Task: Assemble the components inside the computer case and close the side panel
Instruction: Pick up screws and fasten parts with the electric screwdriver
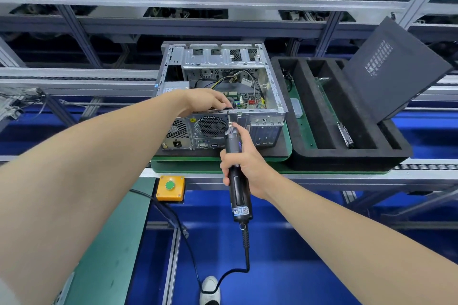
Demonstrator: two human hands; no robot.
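An open metal computer case (275,86) lies on its side on a green pallet, rear panel facing me, with cables and a green motherboard visible inside. My left hand (207,101) rests on the case's near top rim, fingers curled over the edge above the rear fan. My right hand (245,158) grips a black electric screwdriver (236,176), whose bit tip touches the rear rim close to my left fingers. The dark side panel (394,74) leans upright at the right, against a black foam tray (347,153).
The foam tray holds a metal bracket (345,135) in one slot. A yellow box with a green button (170,187) sits on the conveyor frame below the case. The screwdriver's cord hangs down over the blue floor. Aluminium conveyor rails run left to right; a green shelf is overhead.
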